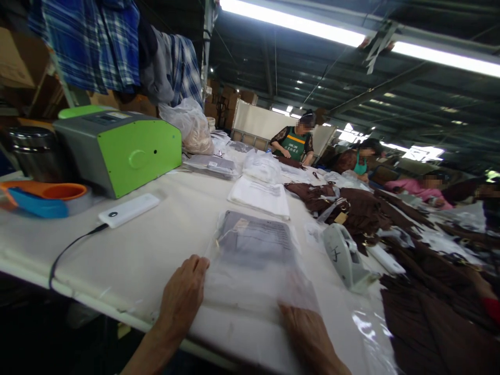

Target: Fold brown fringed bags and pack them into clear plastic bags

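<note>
A clear plastic bag (250, 281) with a folded grey garment (253, 242) inside lies flat on the white table near its front edge. At the bag's left side is my left hand (185, 289), its fingers curled together against the plastic; whether they pinch it is hard to see. My right hand (304, 328) touches the lower right part of the bag, and its fingers are smeared by motion. Just beyond the bag sits a stack of white printed bags (260, 197).
A green and grey machine (138, 153), a white power bank (128, 210) and an orange-blue tape holder (42, 195) stand left. On the right are a tape dispenser (344, 255) and brown garments (437, 307). People work farther back, one in a green apron (295, 143).
</note>
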Demonstrator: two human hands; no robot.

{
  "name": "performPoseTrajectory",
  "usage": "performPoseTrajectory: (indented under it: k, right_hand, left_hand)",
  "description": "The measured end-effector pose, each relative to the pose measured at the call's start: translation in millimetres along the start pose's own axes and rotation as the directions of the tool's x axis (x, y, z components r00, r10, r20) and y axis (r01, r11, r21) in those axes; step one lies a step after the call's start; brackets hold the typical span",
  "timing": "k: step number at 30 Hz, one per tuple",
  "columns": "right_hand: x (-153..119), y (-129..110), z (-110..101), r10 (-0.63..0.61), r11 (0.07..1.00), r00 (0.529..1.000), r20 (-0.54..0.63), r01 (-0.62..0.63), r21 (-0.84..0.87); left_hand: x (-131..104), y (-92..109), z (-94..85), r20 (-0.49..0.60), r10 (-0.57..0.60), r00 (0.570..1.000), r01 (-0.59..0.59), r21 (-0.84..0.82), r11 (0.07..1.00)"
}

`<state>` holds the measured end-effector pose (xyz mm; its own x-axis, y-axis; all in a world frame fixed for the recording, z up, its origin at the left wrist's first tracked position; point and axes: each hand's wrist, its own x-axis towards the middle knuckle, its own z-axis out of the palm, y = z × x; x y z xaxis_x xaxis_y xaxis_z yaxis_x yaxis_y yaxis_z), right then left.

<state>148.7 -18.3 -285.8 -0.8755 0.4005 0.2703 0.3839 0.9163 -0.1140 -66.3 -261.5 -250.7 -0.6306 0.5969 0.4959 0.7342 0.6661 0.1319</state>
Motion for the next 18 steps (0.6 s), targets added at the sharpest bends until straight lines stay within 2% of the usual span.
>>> performPoseTrajectory:
  k: [4,7,10,12,15,17,18]
  right_hand:
    - [-24.5,2.8,7.9,-0.005,1.0,0.998,0.056,0.006,-0.016]
    - [-32.4,0.1,6.2,-0.009,0.999,0.996,0.092,0.012,-0.032]
    - [-39.6,8.3,-3.0,0.007,1.0,0.986,0.166,-0.007,0.0]
    - [-45.5,19.0,-16.6,-0.039,0.998,0.971,0.238,0.025,0.061]
    - [-46.1,28.5,-50.0,-0.089,0.984,0.943,0.32,0.035,0.172]
    - [-33.2,21.2,-74.4,-0.055,0.974,0.957,0.284,-0.011,0.228]
    - [-21.9,12.9,-84.1,-0.037,0.967,0.972,0.231,-0.024,0.253]
  left_hand:
    - [-6.0,-3.6,-4.4,0.076,-0.056,0.996,0.06,-0.055,0.997]
    - [-11.0,-9.5,-1.7,0.127,0.022,0.992,-0.005,-0.134,0.991]
    - [-16.7,-17.2,-2.4,0.176,0.105,0.979,-0.076,-0.164,0.984]
    - [-21.3,-22.6,-8.9,0.238,0.143,0.961,-0.11,-0.147,0.983]
    - [-24.0,-26.8,-28.0,0.337,0.176,0.925,-0.14,-0.129,0.982]
    - [-17.3,-22.3,-42.2,0.359,0.176,0.917,-0.136,-0.134,0.982]
    - [-10.5,-16.9,-47.5,0.34,0.175,0.924,-0.134,-0.14,0.981]
